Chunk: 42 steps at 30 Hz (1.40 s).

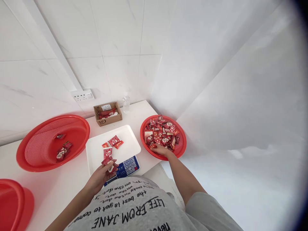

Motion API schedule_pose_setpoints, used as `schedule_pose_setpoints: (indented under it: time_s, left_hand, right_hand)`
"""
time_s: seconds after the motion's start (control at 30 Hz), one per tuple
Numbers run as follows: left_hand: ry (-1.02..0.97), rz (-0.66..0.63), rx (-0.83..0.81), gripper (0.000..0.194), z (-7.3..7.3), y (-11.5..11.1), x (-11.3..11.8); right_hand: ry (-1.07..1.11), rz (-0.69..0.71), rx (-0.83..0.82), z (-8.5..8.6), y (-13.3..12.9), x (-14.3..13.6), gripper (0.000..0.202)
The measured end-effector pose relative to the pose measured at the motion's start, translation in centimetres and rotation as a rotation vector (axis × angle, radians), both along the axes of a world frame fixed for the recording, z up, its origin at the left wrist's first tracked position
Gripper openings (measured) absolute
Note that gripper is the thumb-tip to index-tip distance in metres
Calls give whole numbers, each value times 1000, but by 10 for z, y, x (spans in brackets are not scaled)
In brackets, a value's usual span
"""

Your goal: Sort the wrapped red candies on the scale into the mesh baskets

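Observation:
My left hand (107,173) is closed on red snack packets (111,165), above the near left part of the scale's white tray (130,141). More small red packets (114,140) lie on that tray. Under the tray's front edge shows the blue keypad (130,165) of the scale. On the right, my right hand (162,150) reaches into a red plastic basket (183,142) heaped with red packets (166,130). Its fingertips close on a small red packet at the near left of the heap; the fingers partly hide it.
A large red basket (80,128) at the left holds a few packets. Part of another red basket (20,205) shows at the lower left. A cardboard box (110,120) with red packets and a clear bottle (126,104) stand by the tiled wall. A white wall borders the right.

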<state>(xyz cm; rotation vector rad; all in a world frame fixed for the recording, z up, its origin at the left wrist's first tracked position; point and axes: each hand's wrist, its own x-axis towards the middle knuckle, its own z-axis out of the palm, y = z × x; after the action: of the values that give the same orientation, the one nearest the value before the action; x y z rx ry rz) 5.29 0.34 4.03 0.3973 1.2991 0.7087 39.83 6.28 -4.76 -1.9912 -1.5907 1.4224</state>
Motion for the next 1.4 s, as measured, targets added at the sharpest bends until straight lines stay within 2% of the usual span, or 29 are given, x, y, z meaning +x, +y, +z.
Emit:
schedule_pose_setpoints:
  time_s: [0.07,0.13,0.23,0.33,0.4,0.57,0.7,0.83,0.93,1.03,1.13,1.27,1.4]
  left_hand:
    - [-5,6,-5,20,0,0,-1]
    - [-12,5,-9,20,1,0,0]
    - [-17,-6,-5,19,2,0,1]
    - [-17,-18,-5,18,2,1,2]
    - [-19,-23,-9,18,2,1,2]
    - [-12,-22,-14,18,-2,2,0]
    - [-21,0,-15,18,-5,-1,-2]
    - [-31,10,-20,18,-8,-5,-7]
    - [-43,22,-5,18,-9,-8,-12]
    - [-40,40,-1,19,-9,-11,-17]
    - [-32,60,-16,21,-10,-13,-20]
    - [-26,72,-40,24,-14,-14,-22]
    - [-14,50,-38,26,-16,-14,-23]
  right_hand:
    - [112,-40,-36,2,-4,1,34]
    - [295,-155,-77,5,-7,2,39]
    - [529,-374,-79,11,-11,3,31]
    - [620,-529,-59,19,-13,4,24]
    - [659,-576,-46,24,-14,5,21]
    - [672,-551,17,34,-17,2,23]
    - [639,-460,116,43,-14,-18,30]
    - [665,-350,165,49,-7,-65,30]
    - [732,-313,110,50,-5,-110,31]
    - [731,-271,26,48,-7,-146,46]
    - [457,-114,59,44,-13,-162,49]
    - [98,190,302,40,-21,-170,37]
    - [-140,461,482,41,-24,-182,37]
